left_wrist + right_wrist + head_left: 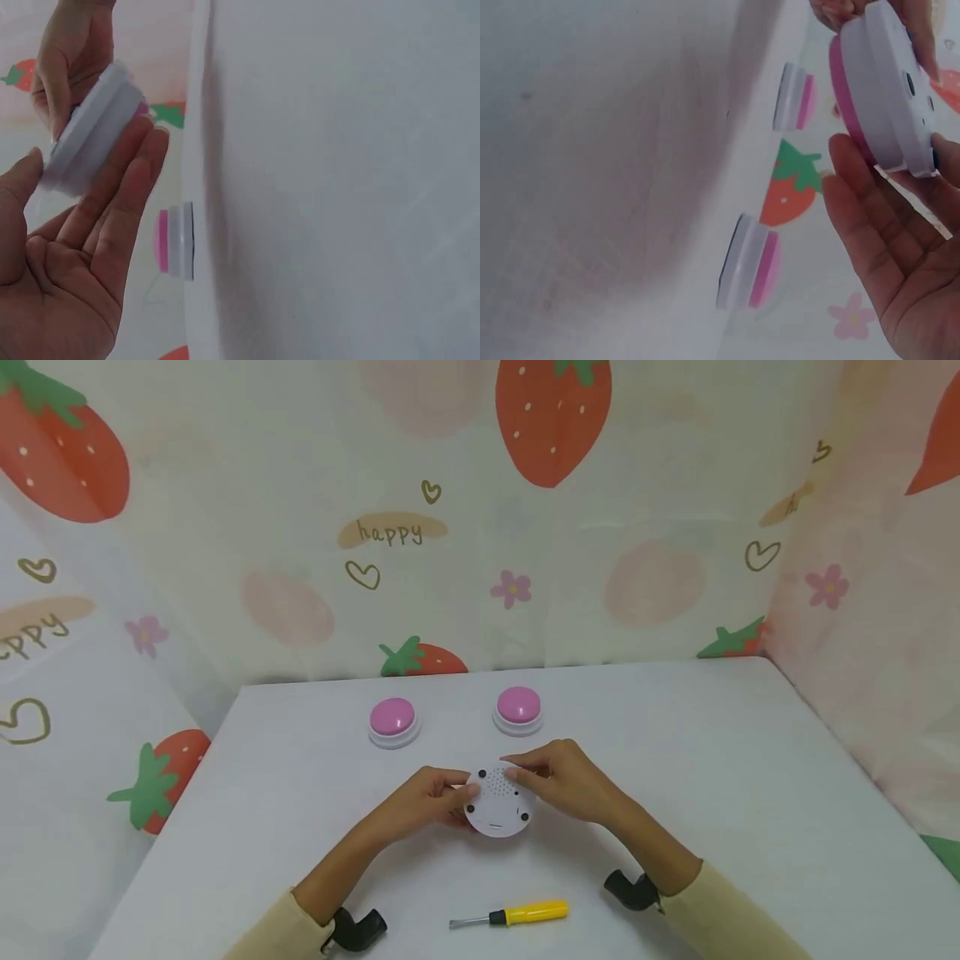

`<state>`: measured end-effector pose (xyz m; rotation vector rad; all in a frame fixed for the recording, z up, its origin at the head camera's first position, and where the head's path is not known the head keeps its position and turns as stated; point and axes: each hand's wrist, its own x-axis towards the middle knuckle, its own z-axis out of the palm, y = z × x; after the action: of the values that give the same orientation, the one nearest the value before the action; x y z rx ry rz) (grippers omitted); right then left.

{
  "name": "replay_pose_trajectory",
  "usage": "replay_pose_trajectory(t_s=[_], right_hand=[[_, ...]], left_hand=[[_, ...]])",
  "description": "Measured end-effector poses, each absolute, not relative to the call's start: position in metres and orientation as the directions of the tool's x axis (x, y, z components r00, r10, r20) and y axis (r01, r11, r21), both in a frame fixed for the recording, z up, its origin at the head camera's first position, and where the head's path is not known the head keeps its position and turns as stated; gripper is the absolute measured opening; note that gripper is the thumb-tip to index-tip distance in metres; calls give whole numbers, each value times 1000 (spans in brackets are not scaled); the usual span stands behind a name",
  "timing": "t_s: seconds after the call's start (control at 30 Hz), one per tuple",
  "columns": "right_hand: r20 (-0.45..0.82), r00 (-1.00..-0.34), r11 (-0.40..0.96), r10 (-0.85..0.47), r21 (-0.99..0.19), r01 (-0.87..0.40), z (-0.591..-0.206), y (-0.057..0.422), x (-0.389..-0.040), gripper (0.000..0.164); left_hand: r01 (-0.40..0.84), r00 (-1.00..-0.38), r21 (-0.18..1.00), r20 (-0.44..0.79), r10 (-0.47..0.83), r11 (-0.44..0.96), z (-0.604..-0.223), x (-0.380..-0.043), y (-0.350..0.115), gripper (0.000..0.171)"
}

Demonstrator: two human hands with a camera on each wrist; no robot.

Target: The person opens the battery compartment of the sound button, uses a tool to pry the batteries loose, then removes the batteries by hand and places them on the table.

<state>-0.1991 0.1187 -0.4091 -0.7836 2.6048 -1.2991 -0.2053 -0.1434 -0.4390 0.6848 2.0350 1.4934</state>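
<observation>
Between both hands is a pink-and-white push button [498, 818], raised above the white table. Its white underside, with speaker holes, black round spots and small slots, faces the head camera. In the right wrist view its pink dome [847, 97] points away from that underside. My left hand [431, 802] pinches the left edge between thumb and fingers. At the upper right edge, my right hand [566, 779] grips it, thumb on the underside near the speaker holes. A screwdriver [517, 913] with a yellow handle lies on the table below the hands.
Two more push buttons stand dome up towards the back of the table [697, 760]: the left one [393, 720] and the right one [518, 708]. A strawberry-print curtain [465, 468] surrounds the table at the back and sides. Black wrist mounts [358, 930] stick out beside the sleeves.
</observation>
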Motion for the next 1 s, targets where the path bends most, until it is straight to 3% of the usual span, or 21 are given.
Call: replay_pose_trajectory(t_s=[0.13, 0.4, 0.7, 1.0], right_hand=[[59, -864, 498, -500, -796, -343, -414, 118, -203, 30], [-41, -857, 474, -513, -846, -244, -425, 116, -213, 24], [-93, -843, 505, -529, -833, -225, -436, 108, -214, 29], [-101, -824, 510, -558, -825, -244, -434, 109, -214, 37]], left_hand=[[77, -728, 964, -120, 675, 255, -443, -203, -143, 41], [167, -688, 931, -126, 715, 325, -452, -205, -149, 80], [293, -747, 848, -85, 659, 442, -457, -204, -151, 78], [307, -761, 831, -78, 644, 464, -459, -206, -152, 86]])
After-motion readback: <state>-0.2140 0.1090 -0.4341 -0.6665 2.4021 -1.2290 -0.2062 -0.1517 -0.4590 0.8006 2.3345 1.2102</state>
